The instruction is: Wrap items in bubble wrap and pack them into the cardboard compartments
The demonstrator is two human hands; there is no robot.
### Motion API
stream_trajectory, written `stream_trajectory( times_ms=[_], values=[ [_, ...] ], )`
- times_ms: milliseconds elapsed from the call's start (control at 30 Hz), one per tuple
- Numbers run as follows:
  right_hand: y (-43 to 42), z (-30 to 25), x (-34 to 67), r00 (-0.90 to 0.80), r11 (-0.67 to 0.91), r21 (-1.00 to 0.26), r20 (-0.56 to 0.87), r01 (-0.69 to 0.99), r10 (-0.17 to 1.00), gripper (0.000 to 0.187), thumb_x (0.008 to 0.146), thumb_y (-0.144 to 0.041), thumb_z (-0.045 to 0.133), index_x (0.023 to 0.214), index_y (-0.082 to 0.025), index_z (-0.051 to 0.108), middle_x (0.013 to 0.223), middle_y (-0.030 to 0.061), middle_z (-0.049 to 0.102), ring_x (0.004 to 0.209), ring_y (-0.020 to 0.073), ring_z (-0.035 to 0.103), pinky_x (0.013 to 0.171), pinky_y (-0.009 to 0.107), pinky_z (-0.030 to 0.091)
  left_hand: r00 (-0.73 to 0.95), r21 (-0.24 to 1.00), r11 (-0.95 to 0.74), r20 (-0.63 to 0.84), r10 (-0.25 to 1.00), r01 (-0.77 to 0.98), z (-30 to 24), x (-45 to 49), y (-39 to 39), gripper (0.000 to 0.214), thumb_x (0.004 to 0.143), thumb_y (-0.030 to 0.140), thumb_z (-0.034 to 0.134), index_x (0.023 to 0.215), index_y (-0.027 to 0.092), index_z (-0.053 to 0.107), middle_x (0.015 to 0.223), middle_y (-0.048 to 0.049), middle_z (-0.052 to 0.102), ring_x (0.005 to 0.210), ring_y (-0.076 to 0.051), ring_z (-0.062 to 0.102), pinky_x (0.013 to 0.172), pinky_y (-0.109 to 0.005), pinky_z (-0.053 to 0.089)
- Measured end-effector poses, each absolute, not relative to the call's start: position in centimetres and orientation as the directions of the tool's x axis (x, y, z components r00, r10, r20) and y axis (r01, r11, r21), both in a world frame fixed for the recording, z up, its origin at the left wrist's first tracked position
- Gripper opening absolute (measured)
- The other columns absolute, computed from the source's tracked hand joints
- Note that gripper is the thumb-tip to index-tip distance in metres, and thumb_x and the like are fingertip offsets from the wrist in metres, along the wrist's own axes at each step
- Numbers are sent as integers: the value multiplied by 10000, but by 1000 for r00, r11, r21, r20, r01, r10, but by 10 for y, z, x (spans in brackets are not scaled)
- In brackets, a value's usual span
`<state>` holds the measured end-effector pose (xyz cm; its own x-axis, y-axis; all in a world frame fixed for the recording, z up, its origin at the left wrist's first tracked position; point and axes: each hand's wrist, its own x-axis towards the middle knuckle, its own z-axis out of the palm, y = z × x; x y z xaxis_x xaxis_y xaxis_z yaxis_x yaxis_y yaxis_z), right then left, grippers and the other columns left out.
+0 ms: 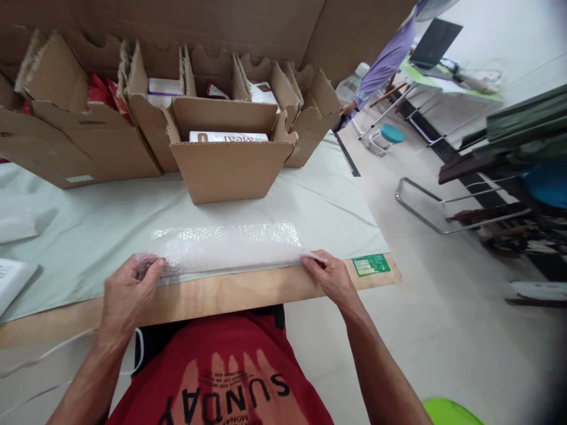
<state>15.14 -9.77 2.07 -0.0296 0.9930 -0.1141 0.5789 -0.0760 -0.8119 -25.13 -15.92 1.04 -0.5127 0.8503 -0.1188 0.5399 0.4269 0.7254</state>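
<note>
A sheet of clear bubble wrap lies flat near the front edge of the table, on a pale green cloth. My left hand pinches the sheet's left end between thumb and fingers. My right hand pinches its right end. Both hands rest at the wooden table edge, with the sheet stretched between them.
Behind the sheet stands an open cardboard box with a white packet inside; more open boxes line the back. A white object lies far left. A green card sits at the table's right corner. Another person's sleeve and metal chairs are to the right.
</note>
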Motion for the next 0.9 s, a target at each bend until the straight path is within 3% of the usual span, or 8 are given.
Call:
stream_trajectory(
  times_ms=[133, 400, 700, 800, 900],
  values=[
    [-83, 11, 149, -38, 83, -740, 78, 668, 996, 243, 856, -428, 636, 738, -226, 702, 963, 83, 683, 971, 252, 654, 902, 395, 524, -541, 613, 479, -98, 835, 628, 11, -248, -155, 374, 800, 574, 515, 891, 241, 659, 889, -54, 744, 882, -265, 695, 866, -379, 505],
    [-71, -6, 139, -81, 109, -534, 76, 838, 994, 152, 812, -321, 665, 699, -220, 655, 985, 78, 720, 952, 255, 642, 928, 424, 472, -376, 206, 378, -48, 925, 903, 8, -247, -147, 365, 926, 459, 433, 907, 200, 690, 809, -116, 709, 880, -321, 662, 823, -432, 448],
    [-66, 6, 144, -142, 115, -470, -22, 875, 990, 309, 888, -383, 570, 634, -217, 627, 979, 93, 711, 979, 273, 653, 888, 417, 460, -353, 123, 353, -16, 935, 928, 12, -247, -139, 354, 961, 439, 459, 958, 180, 701, 822, -107, 713, 882, -321, 662, 831, -428, 447],
    [-67, 3, 141, -90, 83, -431, 3, 898, 996, 238, 870, -411, 587, 786, -209, 681, 973, 89, 713, 927, 265, 651, 858, 412, 457, -367, 119, 366, -18, 930, 923, 15, -246, -137, 382, 971, 439, 451, 1039, 152, 694, 949, -135, 716, 958, -338, 662, 857, -443, 458],
    [-65, 2, 135, 1, 9, -425, 22, 905, 1000, 336, 837, -453, 624, 1036, -191, 695, 984, 84, 721, 811, 236, 633, 826, 406, 451, -404, 143, 398, 20, 914, 906, 18, -246, -136, 515, 971, 482, 466, 1279, 96, 612, 1167, -205, 679, 1075, -373, 643, 884, -463, 477]
  ],
)
